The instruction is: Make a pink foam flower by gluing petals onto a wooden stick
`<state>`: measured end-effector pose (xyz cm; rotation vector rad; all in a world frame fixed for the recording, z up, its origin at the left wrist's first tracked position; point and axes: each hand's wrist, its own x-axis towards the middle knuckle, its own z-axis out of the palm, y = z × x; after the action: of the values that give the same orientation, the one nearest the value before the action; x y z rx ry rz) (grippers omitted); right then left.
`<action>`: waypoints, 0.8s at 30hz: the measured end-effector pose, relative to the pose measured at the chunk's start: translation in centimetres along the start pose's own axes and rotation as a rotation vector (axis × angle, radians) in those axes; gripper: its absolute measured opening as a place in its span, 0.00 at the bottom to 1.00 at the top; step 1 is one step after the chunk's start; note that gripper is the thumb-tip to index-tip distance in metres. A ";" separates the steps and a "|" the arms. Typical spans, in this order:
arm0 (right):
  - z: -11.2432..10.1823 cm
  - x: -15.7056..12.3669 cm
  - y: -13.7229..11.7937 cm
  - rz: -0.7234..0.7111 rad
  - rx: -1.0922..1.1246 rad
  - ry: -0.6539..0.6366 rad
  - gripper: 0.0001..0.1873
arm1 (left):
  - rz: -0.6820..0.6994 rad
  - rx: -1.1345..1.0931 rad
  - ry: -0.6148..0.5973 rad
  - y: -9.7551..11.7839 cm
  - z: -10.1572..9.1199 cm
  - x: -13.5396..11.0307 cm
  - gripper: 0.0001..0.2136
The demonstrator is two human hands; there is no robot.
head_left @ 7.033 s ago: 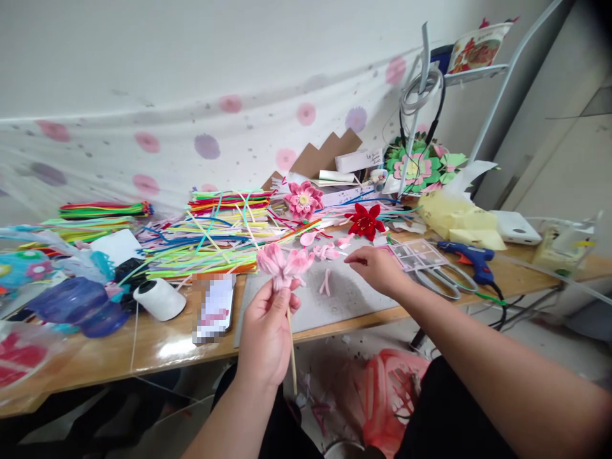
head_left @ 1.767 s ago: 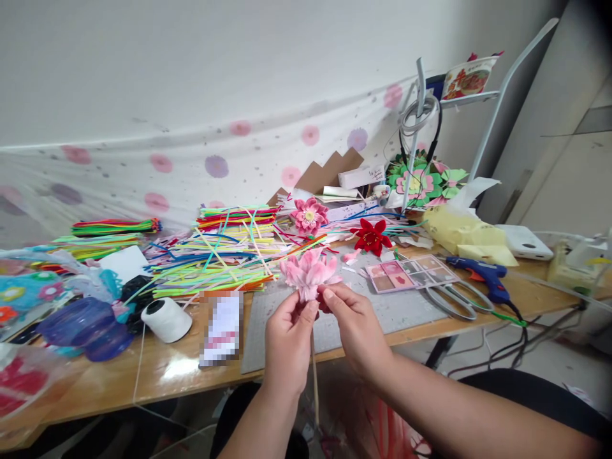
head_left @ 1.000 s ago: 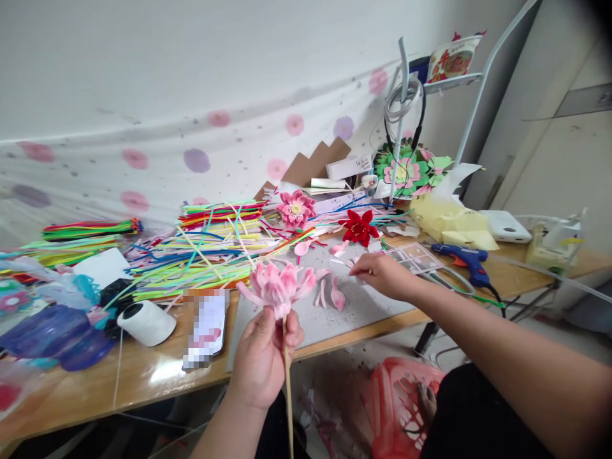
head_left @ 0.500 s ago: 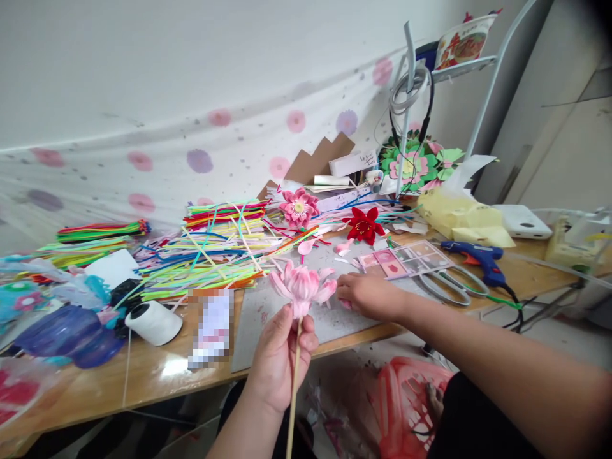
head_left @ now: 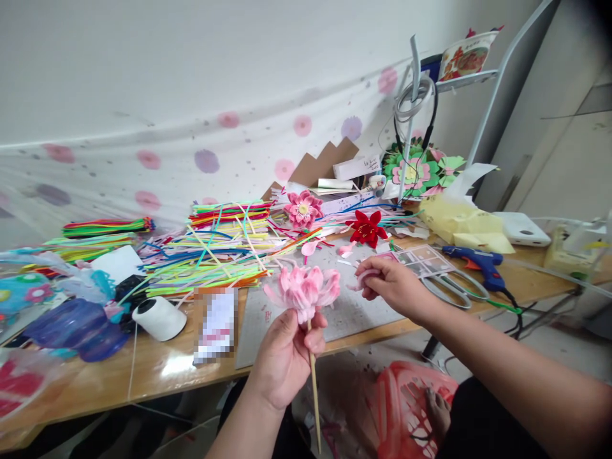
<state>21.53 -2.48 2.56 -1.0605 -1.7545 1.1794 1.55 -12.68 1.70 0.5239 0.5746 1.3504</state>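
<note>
Upright over the table's front edge is a pink pipe-cleaner flower (head_left: pixel 305 290) on a thin wooden stick (head_left: pixel 314 405). My left hand (head_left: pixel 289 357) is closed around the base of the flower and the top of the stick. To its right, my right hand (head_left: pixel 394 287) pinches a pale pink petal (head_left: pixel 368 277) above the grey mat (head_left: pixel 335 322). Two loose pink petals, one of them a petal (head_left: pixel 310 247) on a short stem, lie on the mat behind the flower. A finished pink flower (head_left: pixel 303 209) and a red flower (head_left: pixel 366 228) lie farther back.
Bundles of coloured pipe cleaners (head_left: pixel 210 248) cover the left and middle back. A white thread spool (head_left: pixel 160 319) lies at left. Scissors (head_left: pixel 447 291), a blue glue gun (head_left: pixel 475 262) and a compartmented palette (head_left: pixel 421 258) sit at right. A red plastic basket (head_left: pixel 389 401) stands below the table.
My right hand has lifted off the mat with a petal in its fingers. The flower in my left hand has turned, its stick now slanting down to the right. The view has shifted slightly.
</note>
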 end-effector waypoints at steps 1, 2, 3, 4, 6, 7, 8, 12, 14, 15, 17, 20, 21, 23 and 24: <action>0.0 -0.1 -0.1 0.018 0.040 -0.007 0.06 | 0.026 0.030 -0.026 0.0 0.0 -0.1 0.12; 0.0 -0.2 -0.2 0.023 0.073 -0.018 0.05 | 0.052 0.058 -0.050 0.1 0.0 -0.2 0.11; -0.1 -0.3 -0.3 0.015 0.090 -0.028 0.06 | 0.070 0.082 -0.071 0.1 0.0 -0.4 0.10; -0.2 -0.3 -0.4 -0.003 0.086 -0.031 0.07 | 0.082 0.102 -0.087 0.2 0.1 -0.5 0.09; -0.3 -0.5 -0.4 -0.049 0.020 -0.019 0.12 | 0.108 0.141 -0.102 0.3 0.2 -0.7 0.08; -0.3 -0.6 -0.4 -0.071 -0.022 -0.006 0.13 | 0.126 0.164 -0.103 0.4 0.3 -0.8 0.07; -0.3 -0.7 -0.4 -0.090 -0.053 0.006 0.15 | 0.143 0.188 -0.102 0.4 0.3 -0.9 0.07; -0.2 -1.1 -0.7 -0.110 -0.032 0.025 0.10 | 0.195 0.256 -0.050 0.6 0.6 -1.1 0.07; -0.4 -1.3 -1.1 -0.081 0.028 0.023 0.07 | 0.226 0.261 -0.023 0.6 0.8 -1.1 0.07; -0.5 -1.3 -1.3 -0.060 0.063 0.016 0.06 | 0.247 0.257 -0.013 0.5 0.8 -1.1 0.07; -0.7 -1.5 -1.5 -0.033 0.130 -0.012 0.09 | 0.291 0.243 0.007 0.3 0.7 -0.9 0.05; -0.7 -1.6 -1.2 -0.076 0.129 -0.058 0.15 | 0.357 0.256 0.037 0.0 0.4 -0.5 0.04; -0.6 -1.7 -1.0 -0.102 0.074 -0.065 0.16 | 0.377 0.276 0.039 0.0 0.3 -0.4 0.04; -0.3 -1.5 -0.5 -0.149 -0.108 -0.062 0.16 | 0.388 0.328 0.031 0.1 0.3 -0.3 0.05; 0.0 -1.4 -0.2 -0.167 -0.213 -0.054 0.16 | 0.376 0.347 0.026 0.1 0.4 -0.4 0.05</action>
<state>22.02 -3.78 2.58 -0.9886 -2.0035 0.9427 1.64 -13.04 2.11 0.9332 0.7642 1.6217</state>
